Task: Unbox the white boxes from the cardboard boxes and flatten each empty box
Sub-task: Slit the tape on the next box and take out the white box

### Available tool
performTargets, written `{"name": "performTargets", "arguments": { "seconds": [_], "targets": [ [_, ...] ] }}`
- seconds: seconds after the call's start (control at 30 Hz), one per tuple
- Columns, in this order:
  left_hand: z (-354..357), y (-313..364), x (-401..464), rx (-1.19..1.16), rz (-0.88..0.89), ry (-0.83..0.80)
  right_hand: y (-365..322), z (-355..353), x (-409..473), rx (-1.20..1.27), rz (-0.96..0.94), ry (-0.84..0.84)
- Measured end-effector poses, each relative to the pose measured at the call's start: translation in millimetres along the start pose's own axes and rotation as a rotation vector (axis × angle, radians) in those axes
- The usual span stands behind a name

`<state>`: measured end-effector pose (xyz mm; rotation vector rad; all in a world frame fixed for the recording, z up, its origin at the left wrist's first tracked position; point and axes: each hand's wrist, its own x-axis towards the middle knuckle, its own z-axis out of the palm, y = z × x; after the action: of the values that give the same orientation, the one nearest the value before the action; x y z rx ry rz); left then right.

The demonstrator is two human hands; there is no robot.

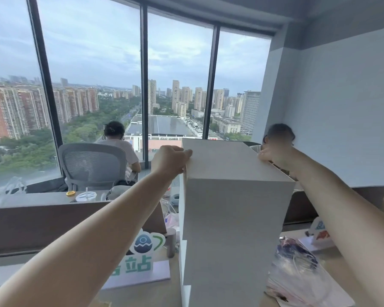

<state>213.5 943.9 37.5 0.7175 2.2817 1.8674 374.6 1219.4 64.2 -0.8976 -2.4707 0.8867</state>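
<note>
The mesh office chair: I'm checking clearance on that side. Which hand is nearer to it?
Left. The left hand grips the white box just right of the mesh office chair; the right hand holds the box's far side.

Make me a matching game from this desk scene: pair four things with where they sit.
Things:
1. left hand
2. right hand
3. office chair
4. plastic bag

Places:
A. on the desk, right of the white boxes
B. by the window, someone seated in it
C. on the top box's far left edge
D. at the top box's far right edge

Pairs: 1-C, 2-D, 3-B, 4-A
</note>
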Motion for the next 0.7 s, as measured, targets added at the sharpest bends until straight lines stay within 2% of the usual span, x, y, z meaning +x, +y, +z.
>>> {"name": "performTargets", "arguments": {
  "seconds": [0.1,0.17,0.23,0.37,0.5,0.7],
  "targets": [
    [-14,-12,-11,-0.119,-0.029,-0.09,-58,4,-54,-0.126,-0.029,0.067],
    [-29,-23,-26,-0.096,-0.009,-0.11,-93,14,-84,-0.141,-0.11,0.185],
    [-47,-36,-45,-0.047,0.015,-0.135,-128,33,-118,-0.124,-0.244,0.229],
    [-101,-79,-82,0.075,-0.02,-0.156,-175,104,-173,0.052,-0.52,0.106],
    [-177,-143,-123,0.202,-0.09,-0.085,-194,207,-223,0.015,-0.694,0.021],
    [-295,-244,-193,0.565,-0.131,-0.061,-185,362,-292,0.009,-0.608,-0.186]
  ]
}}
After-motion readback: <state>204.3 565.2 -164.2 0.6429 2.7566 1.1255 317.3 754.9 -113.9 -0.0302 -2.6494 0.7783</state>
